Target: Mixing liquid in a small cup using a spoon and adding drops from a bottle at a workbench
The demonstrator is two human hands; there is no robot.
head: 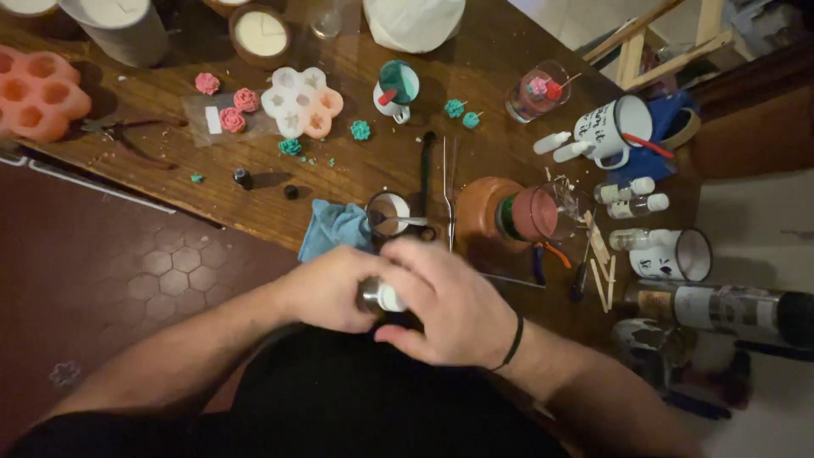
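Two hands are recorded at the near edge of the wooden counter (424,161), both closed around one small object. The left hand (326,288) is wrapped about a small metallic cylinder with a white end (379,296); the right hand (449,301) is curled over the same piece from the other side, a dark band (512,343) being worn on its wrist. The piece is held above the lap, just in front of the counter edge; what kind of thing it is cannot be told.

Items logged on the counter:
- One blue cloth (332,227), crumpled, just behind the left hand.
- One small cup with a spoon in it (390,215), touching the cloth's right side.
- One brown jar on its side (500,212), right of the cup.
- One white flower-shaped mould (301,102), partly filled with pink, toward the back.
- One orange mould (38,93), at the far left.
- Several pink rose-shaped pieces (233,119) beside the white mould, one lying on a clear sheet.
- Several teal rose-shaped pieces (360,129), scattered between the mould and a glass (536,92).
- One white-and-teal cup (397,89), behind them.
- Two white enamel mugs: one (610,127) upright at the right, one (674,254) on its side nearer the edge.
- Several small clear bottles with white caps (632,197), between the mugs.
- One dark bottle (729,309), lying at the far right.
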